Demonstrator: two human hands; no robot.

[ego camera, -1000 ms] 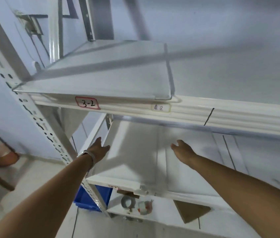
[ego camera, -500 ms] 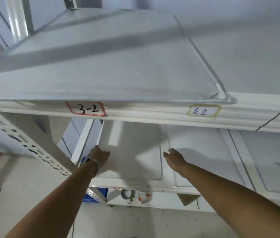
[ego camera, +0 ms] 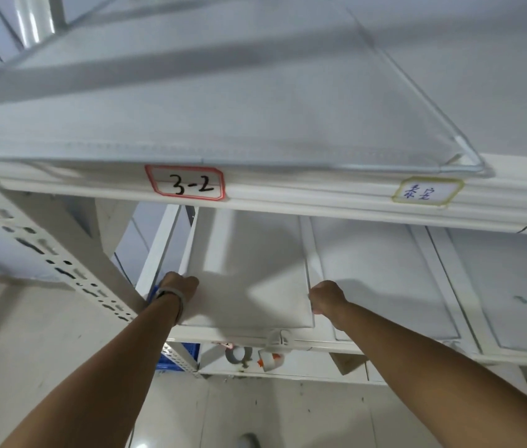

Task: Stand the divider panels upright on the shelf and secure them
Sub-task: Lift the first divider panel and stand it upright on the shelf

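White sheet-metal shelving fills the view, seen from above and in front. Top level: a flat pale grey divider panel (ego camera: 223,101) with a folded rim lies face-down on the upper shelf, its near right corner (ego camera: 468,163) reaching the front lip. Front lip of the upper shelf (ego camera: 288,202) carries a red-bordered label reading "3-2" (ego camera: 187,183) and a yellow-bordered label with blue handwriting (ego camera: 426,192)

Lower shelf (ego camera: 384,270): a second flat white divider panel (ego camera: 249,279) lies flat at the left end, not upright. Left hand (ego camera: 179,286), dark band at the wrist, is closed on the panel's left edge, fingers curled over it. Right hand (ego camera: 326,297) is clenched on the panel's right edge near the front corner; the fingers fold under and out of sight, so the exact hold below cannot be told. Both forearms reach in from the bottom of the frame

Small white plastic clip (ego camera: 279,337) sits on the lower shelf's front lip just beside the panel's near right corner

Perforated white steel upright post (ego camera: 61,263) slants along the left side. Below the lower shelf: a grey tape roll (ego camera: 239,354), a white roll with orange marks (ego camera: 271,358) touching or just beside it, and part of a blue plastic bin (ego camera: 179,355) behind the post. Pale grey concrete floor (ego camera: 45,334) underneath, speckled with dark spots
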